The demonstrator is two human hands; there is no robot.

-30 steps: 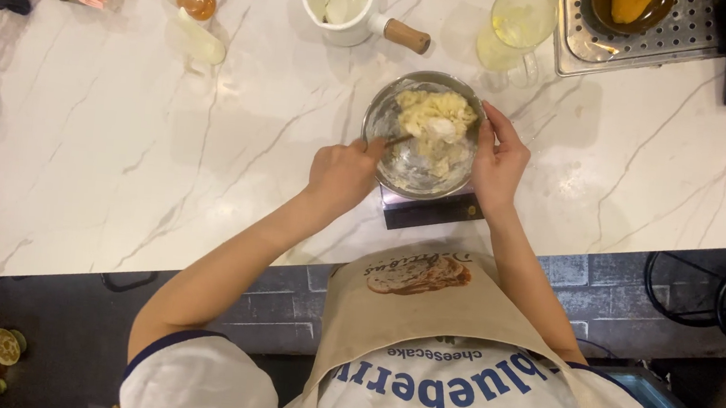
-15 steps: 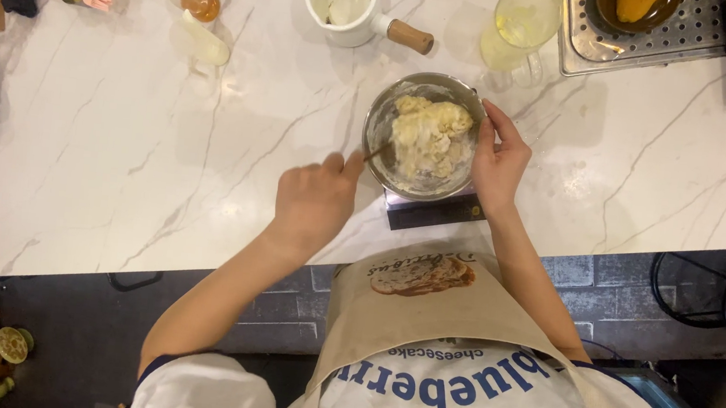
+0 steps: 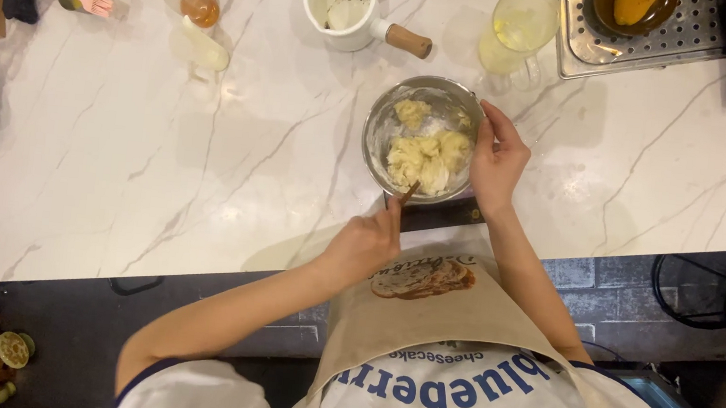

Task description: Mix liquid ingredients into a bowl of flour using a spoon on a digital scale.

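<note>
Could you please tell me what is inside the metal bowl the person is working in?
The metal bowl holds pale yellow dough lumps and white powder. A wooden utensil, held by one hand, pokes in; its tip is buried.
</note>
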